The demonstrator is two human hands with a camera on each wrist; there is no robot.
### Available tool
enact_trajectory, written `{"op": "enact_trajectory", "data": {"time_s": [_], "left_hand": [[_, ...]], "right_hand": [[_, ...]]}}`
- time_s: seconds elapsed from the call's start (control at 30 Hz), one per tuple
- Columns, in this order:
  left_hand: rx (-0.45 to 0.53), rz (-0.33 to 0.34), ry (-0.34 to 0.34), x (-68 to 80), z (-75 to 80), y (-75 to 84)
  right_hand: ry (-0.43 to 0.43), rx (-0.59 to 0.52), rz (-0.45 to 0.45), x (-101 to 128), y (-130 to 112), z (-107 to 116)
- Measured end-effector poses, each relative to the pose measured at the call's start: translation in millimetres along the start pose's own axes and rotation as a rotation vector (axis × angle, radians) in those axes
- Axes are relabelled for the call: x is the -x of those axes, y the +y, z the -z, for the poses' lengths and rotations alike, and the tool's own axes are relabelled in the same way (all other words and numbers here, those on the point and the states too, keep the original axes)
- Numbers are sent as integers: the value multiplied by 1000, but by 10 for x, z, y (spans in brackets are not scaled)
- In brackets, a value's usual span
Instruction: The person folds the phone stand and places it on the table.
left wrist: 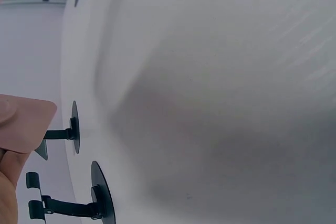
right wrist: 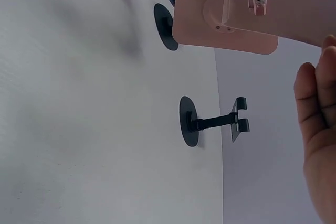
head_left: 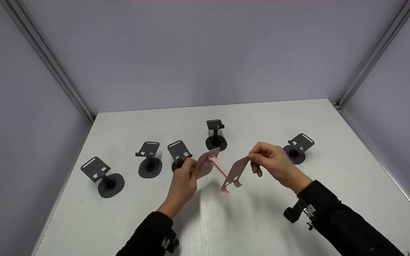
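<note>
A pink folding phone stand (head_left: 222, 170) is held in the air above the white table (head_left: 340, 149) by both hands. My left hand (head_left: 185, 177) grips its round base plate (head_left: 206, 163). My right hand (head_left: 271, 160) pinches the top of its cradle plate (head_left: 236, 175), which hangs down with two small hooks at the bottom. A thin pink arm joins the two plates. In the right wrist view the pink base (right wrist: 226, 17) shows with its hinge disc, a fingertip at its top edge. The left wrist view catches only a pink plate corner (left wrist: 26, 124).
Several black phone stands stand upright on the table: one at far left (head_left: 101, 176), two left of centre (head_left: 149, 159) (head_left: 178, 153), one at the back (head_left: 216, 135), one at the right (head_left: 298, 146). Grey walls enclose the table on three sides.
</note>
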State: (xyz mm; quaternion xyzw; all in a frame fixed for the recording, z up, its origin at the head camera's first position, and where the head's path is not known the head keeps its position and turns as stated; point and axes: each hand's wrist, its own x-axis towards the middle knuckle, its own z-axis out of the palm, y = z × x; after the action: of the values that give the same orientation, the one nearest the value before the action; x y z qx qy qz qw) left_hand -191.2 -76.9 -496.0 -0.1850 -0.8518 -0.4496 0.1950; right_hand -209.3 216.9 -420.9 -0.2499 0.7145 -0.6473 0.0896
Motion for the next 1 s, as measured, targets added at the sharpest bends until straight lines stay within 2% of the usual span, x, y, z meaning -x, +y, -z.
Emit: {"op": "enact_trajectory", "data": {"time_s": [0.27,0.57,0.73,0.9,1.0], "left_hand": [[-4,-10,17,32,25,10],[-31,-71,40,32,25,11],[-39,-149,43,38,8,52],[-66,-227,60,42,-4,93],[-84,-264,72,44,-13,108]], "right_hand": [[-13,35,6,-12,3,-14],[-22,34,-8,-43,11,-52],[-24,28,-43,-64,17,-65],[-34,-29,-65,-100,21,-100],[-35,-60,-111,-122,31,-135]]}}
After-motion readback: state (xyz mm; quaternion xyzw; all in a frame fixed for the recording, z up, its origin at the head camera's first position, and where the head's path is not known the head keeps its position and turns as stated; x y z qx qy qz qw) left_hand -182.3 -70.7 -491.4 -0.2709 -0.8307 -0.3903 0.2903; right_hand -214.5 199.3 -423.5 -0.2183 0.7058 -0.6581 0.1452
